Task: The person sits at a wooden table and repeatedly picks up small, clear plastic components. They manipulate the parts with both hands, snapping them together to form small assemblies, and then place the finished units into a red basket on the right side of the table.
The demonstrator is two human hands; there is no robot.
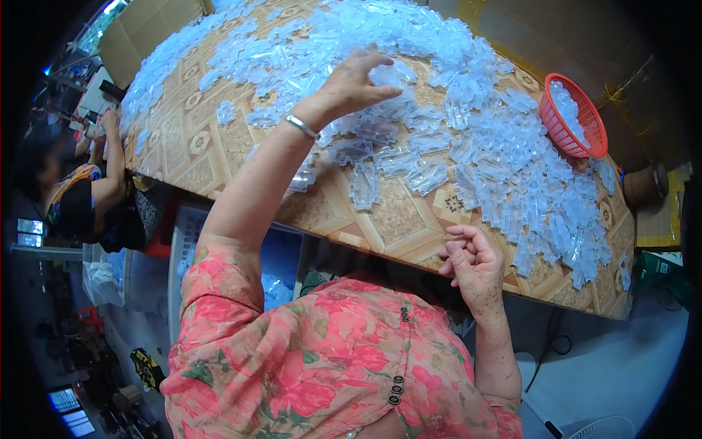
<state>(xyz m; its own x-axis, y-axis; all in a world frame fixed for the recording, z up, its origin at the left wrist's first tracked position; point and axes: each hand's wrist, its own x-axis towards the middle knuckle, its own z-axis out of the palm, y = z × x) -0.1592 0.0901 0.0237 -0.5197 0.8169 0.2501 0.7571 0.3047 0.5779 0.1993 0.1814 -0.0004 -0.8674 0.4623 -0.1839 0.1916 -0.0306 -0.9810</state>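
Clear plastic pieces [468, 157], small and elongated, lie heaped and scattered over the wood-patterned table [395, 219]. My left hand [351, 86] reaches out over the middle of the heap, palm down, its thumb and fingers spread; I see nothing held in it. Below its wrist, several pieces lie in small clusters, one cluster [363, 184] close to the near edge. My right hand [475, 267] is at the near edge of the table, its fingers loosely bent and apart, with no piece visible between them. The nearest pieces are to its right.
A red plastic basket [603, 135] holding clear pieces stands at the far right. Cardboard [526, 36] rises behind the table. Beneath the near edge is a pale bin [292, 245] with more clear plastic. Another person [80, 190] sits at the table's left end.
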